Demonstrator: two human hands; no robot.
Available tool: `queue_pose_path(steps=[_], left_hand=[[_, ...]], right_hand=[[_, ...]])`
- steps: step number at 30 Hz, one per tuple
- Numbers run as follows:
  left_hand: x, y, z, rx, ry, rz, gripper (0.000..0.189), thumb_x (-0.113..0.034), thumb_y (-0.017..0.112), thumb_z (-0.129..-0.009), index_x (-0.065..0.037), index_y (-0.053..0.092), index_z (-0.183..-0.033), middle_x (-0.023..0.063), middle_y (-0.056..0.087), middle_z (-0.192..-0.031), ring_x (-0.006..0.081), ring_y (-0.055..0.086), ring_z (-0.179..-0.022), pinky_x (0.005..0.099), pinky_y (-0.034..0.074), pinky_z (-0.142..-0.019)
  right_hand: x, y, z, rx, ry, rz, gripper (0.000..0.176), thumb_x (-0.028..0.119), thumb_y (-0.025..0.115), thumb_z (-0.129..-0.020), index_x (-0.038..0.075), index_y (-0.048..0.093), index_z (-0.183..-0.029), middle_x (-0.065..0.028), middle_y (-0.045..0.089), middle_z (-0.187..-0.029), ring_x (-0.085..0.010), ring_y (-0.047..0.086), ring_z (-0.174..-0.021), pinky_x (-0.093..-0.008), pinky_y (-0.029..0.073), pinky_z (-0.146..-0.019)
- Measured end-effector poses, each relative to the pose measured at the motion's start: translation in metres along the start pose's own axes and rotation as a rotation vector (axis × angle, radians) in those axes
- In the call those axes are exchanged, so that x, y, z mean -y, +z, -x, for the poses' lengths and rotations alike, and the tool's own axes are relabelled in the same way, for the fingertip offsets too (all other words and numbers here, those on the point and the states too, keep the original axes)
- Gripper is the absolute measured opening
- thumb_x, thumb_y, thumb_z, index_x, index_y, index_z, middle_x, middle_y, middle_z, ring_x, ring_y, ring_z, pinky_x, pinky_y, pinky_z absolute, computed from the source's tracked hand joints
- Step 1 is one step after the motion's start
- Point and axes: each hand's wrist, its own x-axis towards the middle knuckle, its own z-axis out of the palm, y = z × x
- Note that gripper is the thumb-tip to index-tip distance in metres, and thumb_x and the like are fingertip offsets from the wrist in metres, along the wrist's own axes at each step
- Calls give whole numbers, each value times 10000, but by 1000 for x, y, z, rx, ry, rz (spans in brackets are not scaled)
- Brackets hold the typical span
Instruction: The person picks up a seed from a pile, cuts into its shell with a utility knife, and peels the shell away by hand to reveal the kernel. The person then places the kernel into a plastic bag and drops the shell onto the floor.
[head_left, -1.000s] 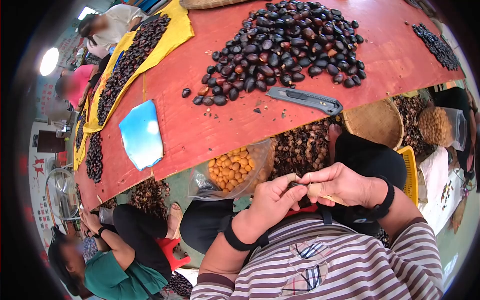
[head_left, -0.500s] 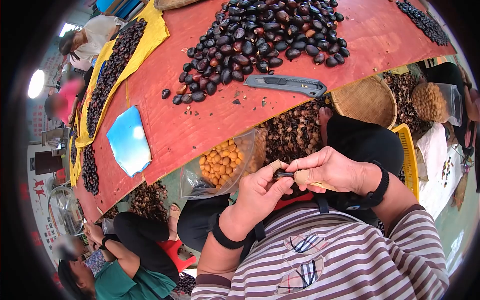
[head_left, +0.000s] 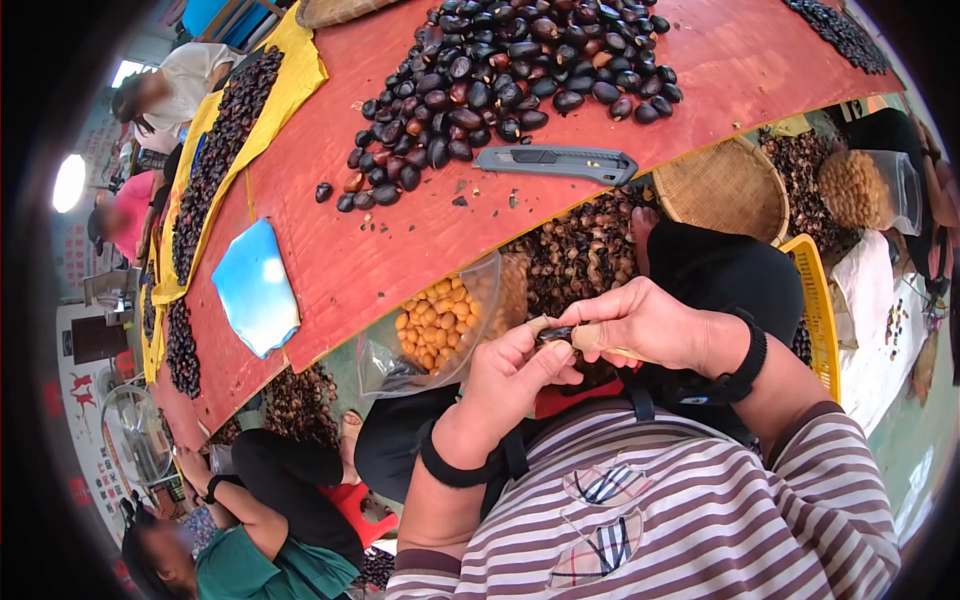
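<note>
In front of my lap, my left hand (head_left: 505,375) is closed, pinching a shiny dark nut (head_left: 553,335) between thumb and fingers. My right hand (head_left: 650,328) meets it there, thumb and forefinger closed at the nut's other end. Beige tape wraps my right thumb and a left fingertip. A thin pale strip (head_left: 628,354) sticks out below the right thumb; what it belongs to is hidden. Just left of my hands is a clear plastic bag (head_left: 375,352) of peeled orange-yellow kernels (head_left: 440,325). A grey box cutter (head_left: 555,163) lies on the red table (head_left: 370,265).
A heap of dark nuts (head_left: 500,80) covers the table's middle. A blue-and-white pad (head_left: 256,288) lies to its left. Empty shells (head_left: 585,255), a wicker basket (head_left: 722,190) and a yellow crate (head_left: 815,300) are below the edge. A person in green (head_left: 265,570) sits at left.
The nut is turned between my fingers and shows more of its dark side. Both hands stay close together. The view has shifted slightly.
</note>
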Motion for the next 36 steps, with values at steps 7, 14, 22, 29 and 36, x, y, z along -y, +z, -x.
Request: queue_pose_path(steps=[7,14,22,29,36], left_hand=[[16,6,7,39,-90,183,297,-55,533,-782,-12,475,-1071,105,568,-933,167,574,-845,260,463,-732],[14,-1,3,-138,76,345,384,27,555,-748,2,443,-1115,91,566,-944,146,559,-857,235,441,-766],[15,1,2,-148,154,229,348,20,566,-746,6,481,-1084,67,581,-903,89,549,-792,199,445,-715],[14,3,0,-174,168,179,347,16,563,-752,5,479,-1088,59,582,-899,82,547,-785,194,447,-705],[8,-2,1,-16,93,190,441,50,559,-732,-21,430,-1147,77,577,-916,130,570,-798,234,461,-728]], right_hand=[[-4,-26,-4,-235,-256,317,241,188,510,-809,40,556,-994,-51,565,-628,-97,499,-468,-218,400,-438],[-22,-10,0,-234,-505,513,364,86,562,-765,107,489,-1122,-137,589,-762,-78,540,-697,-231,440,-645],[-5,11,9,-50,-412,377,348,123,557,-773,147,498,-1115,-102,586,-723,-101,556,-620,-245,439,-565],[-10,9,4,-226,-619,803,325,141,578,-737,158,539,-1059,-96,552,-664,-253,554,-584,-324,447,-518],[-11,6,0,-199,-658,754,284,125,576,-735,151,556,-1018,-106,542,-655,-262,551,-586,-327,445,-526]])
